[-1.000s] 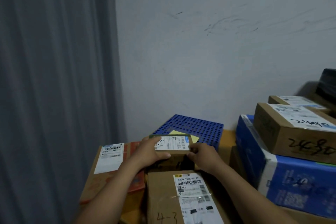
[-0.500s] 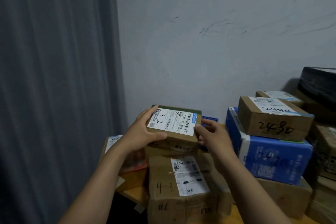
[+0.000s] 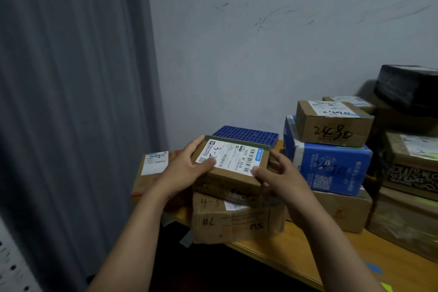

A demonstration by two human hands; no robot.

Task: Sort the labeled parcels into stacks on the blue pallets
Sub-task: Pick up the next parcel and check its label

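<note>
While both hands grip it from opposite sides, a small cardboard box (image 3: 231,168) sits slightly tilted above a larger brown box (image 3: 237,220) marked "4-3" and "#7"; whether it rests on that box or is held just clear of it cannot be told. The left hand (image 3: 183,170) clasps the box's left end with its thumb lying on the white shipping label (image 3: 231,157), which carries a handwritten "3-2" and barcodes. The right hand (image 3: 277,178) grasps the right end, thumb on the label's near corner and fingers wrapped around the side. Just behind the held box lies a blue pallet (image 3: 246,134) against the wall. To the left is a flat parcel (image 3: 154,173) with its own white label, next to a grey curtain (image 3: 71,102). To the right, a brown box marked "2490" (image 3: 334,123) tops a blue carton (image 3: 329,168), with more parcels and a black-wrapped package (image 3: 407,86) beyond, all on a wooden table (image 3: 308,258).
</note>
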